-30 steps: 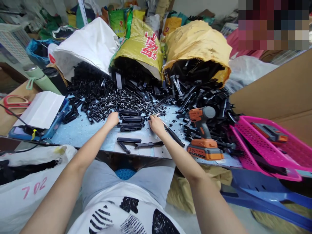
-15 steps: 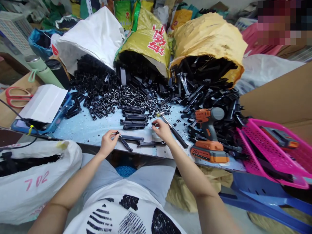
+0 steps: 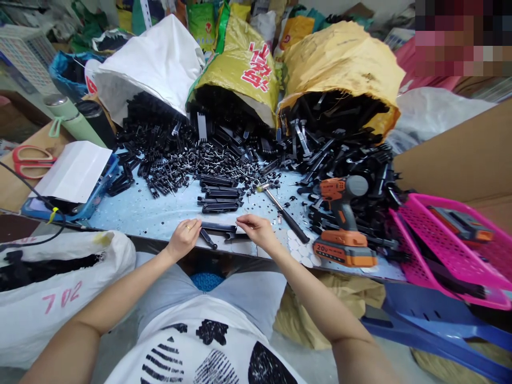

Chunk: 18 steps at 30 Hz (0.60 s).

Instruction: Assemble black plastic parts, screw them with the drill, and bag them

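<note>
Long black plastic arm [image 3: 219, 227] lies near the front edge of the pale blue desk [image 3: 156, 213], short black plastic leg [image 3: 208, 238] angled off its left end, V shape. Left hand [image 3: 184, 237] at that left end, fingers bunched together; can't tell if they're clamped on anything. Right hand [image 3: 258, 230] at the other end, thumb and index tips close together; too small to tell if a part is pinched. Second black plastic arm [image 3: 238, 237] sits just in front, partly hidden by the right hand.

Behind: neat rows of black folded arms [image 3: 221, 205]. Right of those, hammer with black handle and metal shaft [image 3: 284, 210] lying slantwise, then orange-and-grey cordless drill [image 3: 343, 213] standing on its battery.

Farther back, loose heap of small black parts with metal pins [image 3: 216, 160], then white woven sack [image 3: 154, 58], green-yellow sack with red characters [image 3: 236, 72] and yellow woven sack [image 3: 340, 56], mouths facing the person, black parts inside. Pink perforated plastic basket [image 3: 440, 245] far right.
</note>
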Available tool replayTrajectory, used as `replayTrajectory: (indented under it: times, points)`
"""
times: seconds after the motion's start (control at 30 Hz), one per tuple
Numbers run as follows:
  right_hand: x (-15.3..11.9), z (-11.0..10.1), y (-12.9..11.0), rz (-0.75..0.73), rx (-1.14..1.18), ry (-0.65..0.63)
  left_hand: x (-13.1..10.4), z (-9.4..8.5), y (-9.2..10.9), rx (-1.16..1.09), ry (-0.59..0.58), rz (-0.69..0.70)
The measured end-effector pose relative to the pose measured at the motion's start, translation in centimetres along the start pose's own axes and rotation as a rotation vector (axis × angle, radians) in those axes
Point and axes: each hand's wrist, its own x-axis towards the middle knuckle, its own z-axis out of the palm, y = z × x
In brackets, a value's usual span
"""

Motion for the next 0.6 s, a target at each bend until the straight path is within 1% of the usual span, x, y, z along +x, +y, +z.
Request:
replayTrajectory:
  times: [0.2, 0.27, 0.33, 0.4, 0.5, 0.57, 0.6]
  points:
    - [-0.8, 0.3, 0.4, -0.127, -0.184, 0.041, -0.3, 0.0, 0.1, -0.02, -0.006, -0.068]
    - [-1.0, 0.5, 0.6, -0.19, -0.29, -0.005, -0.1, -0.1, 0.6, 0.007, -0.01, -0.091]
    - [-1.3, 0.7, 0.9, -0.253, -0.375, -0.079, 0.7, -0.1, 1.4, 0.014, -0.048, -0.081]
    - [-1.6, 0.6, 1.3, -0.312, -0.415, -0.115, 1.8, 0.0, 2.4, -0.005, -0.145, 0.001]
    - [-2.2, -0.1, 2.1, -0.377, -0.503, -0.178, 3.7, 0.5, 3.8, -0.008, -0.347, 0.145]
    - [-2.5, -1.0, 2.8, -0.35, -0.646, -0.194, 4.7, 1.0, 4.0, 0.03, -0.443, 0.187]
    - [-2.5, -1.4, 3.0, -0.319, -0.728, -0.196, 5.1, 1.3, 3.9, 0.053, -0.467, 0.193]
